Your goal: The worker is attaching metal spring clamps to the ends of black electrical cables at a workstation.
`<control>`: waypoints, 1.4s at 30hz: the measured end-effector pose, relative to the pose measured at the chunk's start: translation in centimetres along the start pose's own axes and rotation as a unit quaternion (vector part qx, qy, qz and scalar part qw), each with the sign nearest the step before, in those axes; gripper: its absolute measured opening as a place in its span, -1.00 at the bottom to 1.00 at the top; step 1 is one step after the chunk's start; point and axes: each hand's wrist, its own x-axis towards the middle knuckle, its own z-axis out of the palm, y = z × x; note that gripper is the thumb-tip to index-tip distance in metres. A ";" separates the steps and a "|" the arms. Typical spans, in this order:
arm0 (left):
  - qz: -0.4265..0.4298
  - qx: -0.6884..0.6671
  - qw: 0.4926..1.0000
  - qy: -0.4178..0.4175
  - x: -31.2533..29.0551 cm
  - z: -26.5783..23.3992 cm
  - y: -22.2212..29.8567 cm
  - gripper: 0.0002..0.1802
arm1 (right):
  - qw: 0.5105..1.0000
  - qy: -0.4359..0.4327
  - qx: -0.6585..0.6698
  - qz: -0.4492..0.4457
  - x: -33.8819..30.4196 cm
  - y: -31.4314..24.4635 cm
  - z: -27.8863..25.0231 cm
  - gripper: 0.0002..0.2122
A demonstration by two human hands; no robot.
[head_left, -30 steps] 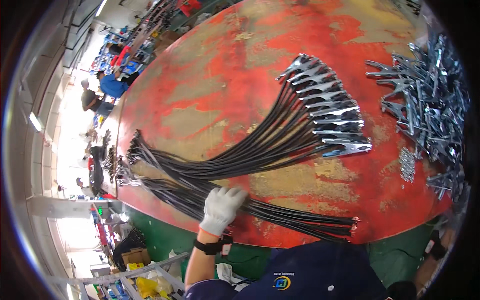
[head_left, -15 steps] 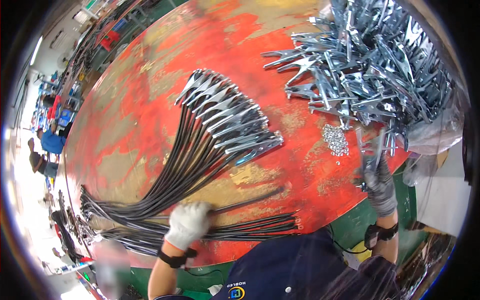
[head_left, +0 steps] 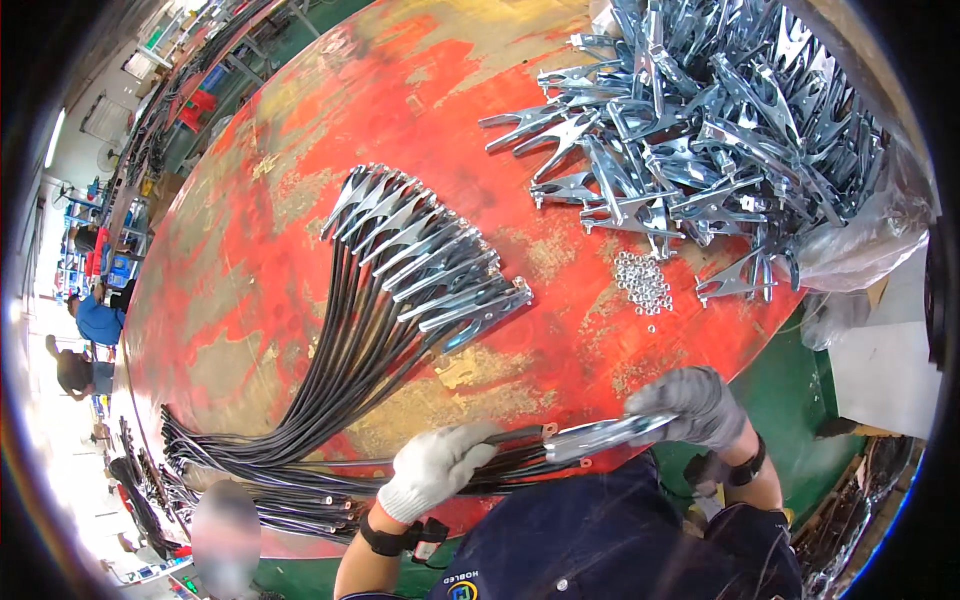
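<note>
Near the table's front edge, my left hand (head_left: 437, 470) in a white glove is closed round a black cable (head_left: 518, 436). My right hand (head_left: 695, 405), in a grey glove, grips one end of a silvery metal spring clamp (head_left: 605, 435). The clamp points left and meets the cable's end; whether they are joined is unclear. A copper lug (head_left: 549, 430) shows beside it. More loose black cables (head_left: 300, 505) lie under and left of my left hand. Farther in, a fanned row of clamps (head_left: 415, 245) sits on the ends of bundled cables (head_left: 325, 375).
A big heap of metal clamps (head_left: 720, 130) covers the far right of the red, worn tabletop (head_left: 300, 190). In front of it lie small metal nuts (head_left: 643, 283) and a clamp (head_left: 735, 280). Plastic sheeting (head_left: 865, 245) hangs at the right edge. People (head_left: 98, 318) are far left.
My right hand has come from beside the heap toward the front edge, bringing a clamp. My left hand has moved right, bringing the cable's end to the clamp.
</note>
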 end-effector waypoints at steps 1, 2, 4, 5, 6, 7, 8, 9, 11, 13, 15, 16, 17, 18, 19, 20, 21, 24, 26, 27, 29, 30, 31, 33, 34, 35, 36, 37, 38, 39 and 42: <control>0.003 -0.001 1.000 -0.003 -0.1 0.0 0.0 -0.70 | 0.990 -0.031 -0.104 -0.094 1.1 -0.1 0.2 -0.61; 0.006 0.007 1.000 -0.009 -0.2 -0.1 0.0 -0.70 | 0.990 -0.030 -0.106 -0.093 1.8 -0.3 0.6 -0.61; 0.011 0.015 1.000 -0.016 -0.5 -0.2 0.1 -0.69 | 0.961 -0.068 -0.219 -0.152 2.9 -0.7 1.3 -0.63; 0.022 0.006 1.000 -0.012 -0.7 -0.2 0.1 -0.69 | 0.960 -0.063 -0.211 -0.172 3.3 -0.5 1.6 -0.67; 0.033 -0.002 0.999 -0.008 -0.8 -0.1 0.1 -0.69 | 0.960 -0.063 -0.213 -0.172 3.6 -0.4 1.8 -0.67; 0.035 -0.003 0.999 -0.008 -1.0 0.0 -0.2 -0.69 | 0.959 -0.072 -0.203 -0.184 3.8 -0.3 2.1 -0.67; 0.041 -0.006 0.999 -0.004 -1.1 0.1 -0.4 -0.69 | 0.958 -0.081 -0.193 -0.196 4.0 -0.3 2.4 -0.67; 0.047 -0.008 0.999 -0.001 -1.2 0.1 -0.6 -0.69 | 0.957 -0.092 -0.190 -0.201 4.2 -0.4 2.5 -0.69; 0.061 -0.009 0.998 -0.010 -1.2 -0.1 -0.6 -0.69 | 0.954 -0.105 -0.198 -0.198 4.5 -0.5 3.0 -0.71; 0.075 -0.009 0.997 -0.018 -1.3 -0.3 -0.8 -0.70 | 0.951 -0.119 -0.206 -0.197 4.8 -0.5 3.7 -0.73; 0.100 -0.021 0.994 -0.043 -1.3 -0.1 -1.4 -0.72 | 0.953 -0.111 -0.165 -0.227 5.0 -0.4 4.5 -0.77; 0.099 -0.021 0.994 -0.043 -1.3 -0.1 -1.5 -0.72 | 0.953 -0.111 -0.165 -0.227 5.2 -0.7 4.9 -0.77; 0.124 0.001 0.991 -0.042 -1.3 0.0 -1.5 -0.73 | 0.954 -0.136 -0.154 -0.217 5.5 -1.1 5.4 -0.78; 0.148 0.023 0.988 -0.041 -1.3 0.0 -1.5 -0.75 | 0.954 -0.161 -0.144 -0.207 5.7 -1.3 5.8 -0.79; 0.147 0.022 0.988 -0.042 -1.3 0.2 -1.4 -0.75 | 0.954 -0.162 -0.143 -0.206 5.8 -1.2 5.9 -0.79; 0.132 0.034 0.990 -0.039 -1.4 0.3 -1.2 -0.74 | 0.954 -0.164 -0.147 -0.202 5.8 -1.1 6.0 -0.79; 0.117 0.046 0.991 -0.036 -1.4 0.3 -1.0 -0.73 | 0.954 -0.166 -0.151 -0.198 5.9 -0.9 6.2 -0.79; 0.136 0.132 0.982 0.008 -1.6 0.4 -0.3 -0.74 | 0.955 -0.169 -0.153 -0.189 5.9 -0.6 6.7 -0.79; 0.151 0.140 0.978 0.020 -1.5 0.5 -0.5 -0.72 | 0.956 -0.171 -0.151 -0.186 6.1 -0.6 6.9 -0.79; 0.167 0.149 0.974 0.033 -1.5 0.5 -0.6 -0.68 | 0.953 -0.183 -0.159 -0.183 6.2 -0.5 7.0 -0.79; 0.160 0.146 0.975 0.038 -1.5 0.5 -0.4 -0.71 | 0.950 -0.195 -0.167 -0.178 6.2 -0.4 7.0 -0.79; 0.154 0.144 0.977 0.044 -1.5 0.5 -0.4 -0.73 | 0.948 -0.177 -0.172 -0.203 6.2 -0.2 7.1 -0.78; 0.154 0.143 0.977 0.043 -1.5 0.7 -0.4 -0.73 | 0.944 -0.160 -0.176 -0.227 6.2 0.1 7.2 -0.77; 0.171 0.136 0.974 0.053 -1.7 1.0 -0.5 -0.74 | 0.942 -0.197 -0.144 -0.230 6.5 0.3 7.6 -0.74; 0.171 0.135 0.975 0.053 -1.7 1.0 -0.3 -0.74 | 0.938 -0.233 -0.111 -0.233 6.6 0.4 8.0 -0.72; 0.195 0.138 0.970 0.042 -1.9 0.8 0.0 -0.74 | 0.938 -0.233 -0.112 -0.232 6.6 0.8 8.4 -0.72; 0.219 0.142 0.965 0.031 -2.0 0.8 0.2 -0.75 | 0.941 -0.254 -0.093 -0.206 6.5 1.1 9.0 -0.70; 0.192 0.109 0.975 0.015 -2.0 0.7 0.1 -0.75 | 0.942 -0.273 -0.074 -0.179 6.5 1.3 9.3 -0.67; 0.195 0.107 0.975 0.015 -2.0 0.7 0.0 -0.75 | 0.942 -0.273 -0.076 -0.178 6.4 1.1 9.3 -0.67; 0.188 0.097 0.977 0.024 -2.1 0.8 -0.2 -0.75 | 0.959 -0.254 -0.010 -0.127 6.5 0.6 9.4 -0.67; 0.163 0.051 0.985 0.031 -2.0 -0.2 -0.1 -0.75 | 0.970 -0.232 0.062 -0.035 6.3 0.4 7.9 -0.67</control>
